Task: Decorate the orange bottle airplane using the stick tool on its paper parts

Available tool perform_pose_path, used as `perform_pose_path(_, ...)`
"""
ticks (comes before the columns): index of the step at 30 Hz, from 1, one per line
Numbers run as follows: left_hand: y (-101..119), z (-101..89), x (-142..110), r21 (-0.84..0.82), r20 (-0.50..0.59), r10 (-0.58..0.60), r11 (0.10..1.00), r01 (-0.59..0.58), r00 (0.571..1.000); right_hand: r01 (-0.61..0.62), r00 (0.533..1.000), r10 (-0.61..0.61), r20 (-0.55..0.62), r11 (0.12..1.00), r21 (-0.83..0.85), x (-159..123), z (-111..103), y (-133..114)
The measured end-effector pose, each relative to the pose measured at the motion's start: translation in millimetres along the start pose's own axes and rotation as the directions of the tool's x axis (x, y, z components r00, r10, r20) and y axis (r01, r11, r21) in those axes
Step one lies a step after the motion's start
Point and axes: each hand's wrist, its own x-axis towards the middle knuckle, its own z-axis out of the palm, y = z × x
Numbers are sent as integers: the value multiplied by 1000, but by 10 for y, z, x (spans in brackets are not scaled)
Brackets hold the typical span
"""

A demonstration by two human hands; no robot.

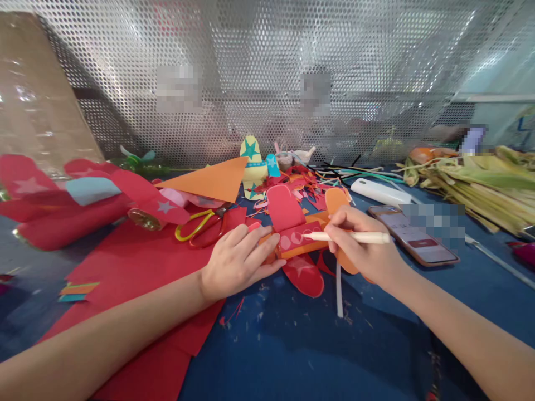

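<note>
A small paper airplane (296, 238) with an orange body and red and orange wings lies on the blue table. My left hand (240, 257) grips its left end, thumb below and fingers above. Between the fingers of my right hand (364, 240) is a cream-coloured marker (363, 237), whose tip touches the red strip on the body. Pale round marks (291, 240) show along that strip. The lower red wing (304, 274) bears a faint star. A narrow white strip (339, 289) lies under the right side. My right hand partly hides the orange wing.
Red paper sheets (154, 267) and yellow-handled scissors (194, 224) lie to the left, near a larger red airplane (75, 217). Behind are paper scraps (301, 184) and a yellow airplane (252, 177). At right are a phone (413, 234), a white glue gun (380, 192) and dried husks (472, 189).
</note>
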Motion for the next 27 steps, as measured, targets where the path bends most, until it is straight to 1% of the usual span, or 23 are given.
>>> perform_pose_path(5,0,-4,6,-8,-3,-10,1000,10,1000,-21,1000,21,20,1000,-18,9,0,-12)
perform_pose_path(9,4,-3,0,-6,2,-7,1000,7,1000,-4,1000,4,5,1000,-18,7,0,-20)
perform_pose_path(20,2,-2,-12,-2,3,1,1000,-1,1000,-13,1000,14,15,999,-34,10,9,-21)
perform_pose_path(27,1,-5,-6,0,-2,2,1000,-2,1000,-11,1000,11,0,999,-37,10,14,-19)
